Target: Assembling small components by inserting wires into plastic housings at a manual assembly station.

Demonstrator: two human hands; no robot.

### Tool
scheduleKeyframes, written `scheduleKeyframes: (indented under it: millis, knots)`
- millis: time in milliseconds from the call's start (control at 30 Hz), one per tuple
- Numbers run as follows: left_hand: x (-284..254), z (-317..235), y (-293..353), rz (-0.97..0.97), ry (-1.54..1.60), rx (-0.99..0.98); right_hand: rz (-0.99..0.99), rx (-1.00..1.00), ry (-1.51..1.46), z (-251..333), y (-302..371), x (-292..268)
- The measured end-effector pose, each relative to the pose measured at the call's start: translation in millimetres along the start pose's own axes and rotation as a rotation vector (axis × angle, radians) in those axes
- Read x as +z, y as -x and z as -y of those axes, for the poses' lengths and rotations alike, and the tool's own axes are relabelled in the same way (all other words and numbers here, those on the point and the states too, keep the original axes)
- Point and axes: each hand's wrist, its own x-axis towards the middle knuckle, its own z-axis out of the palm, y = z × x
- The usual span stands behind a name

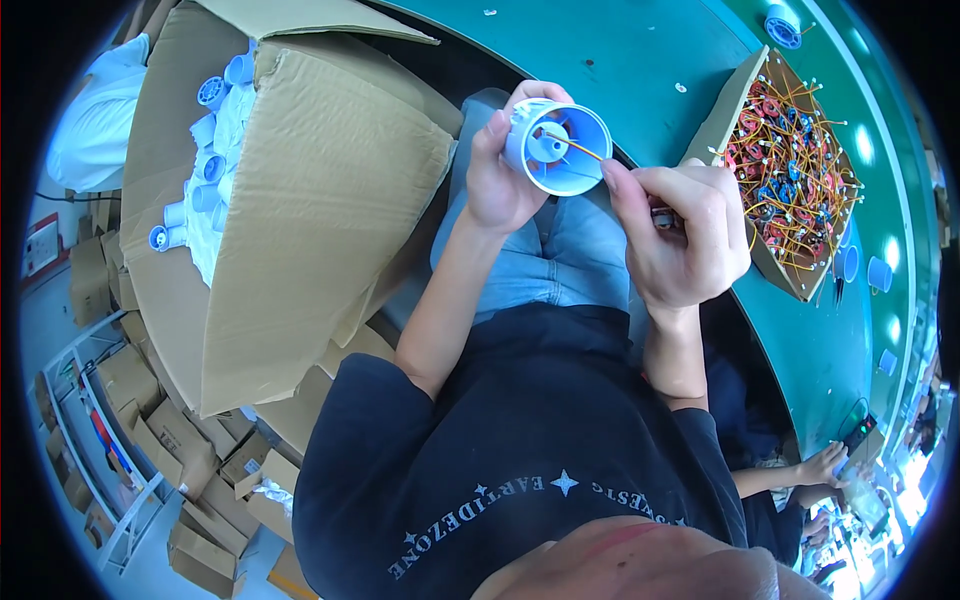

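My left hand [507, 175] is closed around a light-blue round plastic housing [598, 135], its open end turned up toward me. Inside the housing sits a round hub with thin ribs. An orange-yellow wire [577, 146] runs from that hub out over the rim. At the rim, the thumb and curled fingers of my right hand [690, 225] pinch the wire's outer end. Something small and dark shows under those curled fingers, too hidden to name. Both hands are above my lap, beside the table edge.
A cardboard tray [733, 100] of red and blue wired parts lies on the green table [620, 50]. More housings [783, 25] stand around it. At left, a large open carton [320, 220] holds light-blue housings [210, 165]. Another person's hand [822, 465] is at lower right.
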Motion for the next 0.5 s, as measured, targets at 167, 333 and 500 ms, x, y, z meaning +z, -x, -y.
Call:
scheduleKeyframes:
  millis: [167,333,500]
  knots:
    - [4.4,-0.1,0.1,-0.023,-0.069,-0.013,0.082,0.117,0.014,2.2,-0.3,1.9]
    - [3.4,-4.0,2.8,-0.011,0.2,-0.029,0.137,0.223,0.088,8.9,-5.4,0.9]
    - [8.4,0.4,-0.6,0.015,0.02,-0.004,0.109,0.218,0.129,5.4,-3.6,6.5]
